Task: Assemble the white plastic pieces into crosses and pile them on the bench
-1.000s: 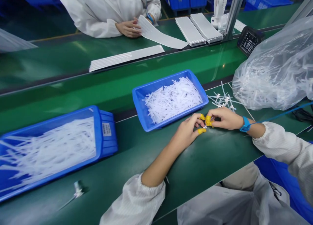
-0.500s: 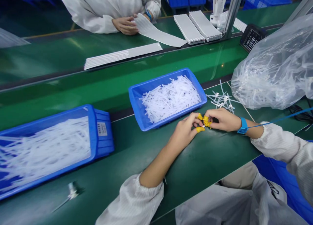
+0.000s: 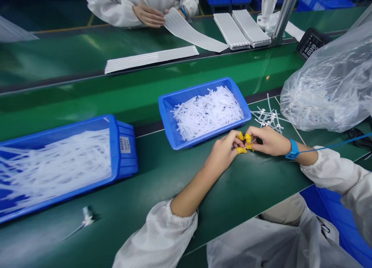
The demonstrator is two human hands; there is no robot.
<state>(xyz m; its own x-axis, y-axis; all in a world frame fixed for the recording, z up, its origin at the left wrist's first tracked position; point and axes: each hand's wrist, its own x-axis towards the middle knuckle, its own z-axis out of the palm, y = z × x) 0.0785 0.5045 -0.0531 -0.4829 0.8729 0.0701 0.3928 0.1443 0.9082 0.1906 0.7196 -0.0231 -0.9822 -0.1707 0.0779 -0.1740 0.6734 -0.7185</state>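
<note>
Yellow finger covers sit on the fingertips of both hands. My left hand (image 3: 223,151) is closed in a pinch, its tips almost meeting those of my right hand (image 3: 270,141). Between them a small white plastic piece (image 3: 245,147) is gripped from both sides; most of it is hidden by the fingers. Just beyond the right hand lies a loose pile of thin white tubes with small white connectors (image 3: 269,118). A blue bin (image 3: 176,142) full of short white tube pieces (image 3: 209,113) stands behind the left hand.
At the left is a larger blue bin (image 3: 124,159) of long white tubes. A small fitting with a tube (image 3: 87,217) lies near the front left. A clear plastic bag (image 3: 328,97) fills the right side. Across the green divider, a co-worker's hands (image 3: 151,16) touch white corrugated strips.
The view has shifted slightly, so the scene sits a little differently in the picture. Both hands stay pinched together, with the right fingertips slightly rearranged around the small piece.
</note>
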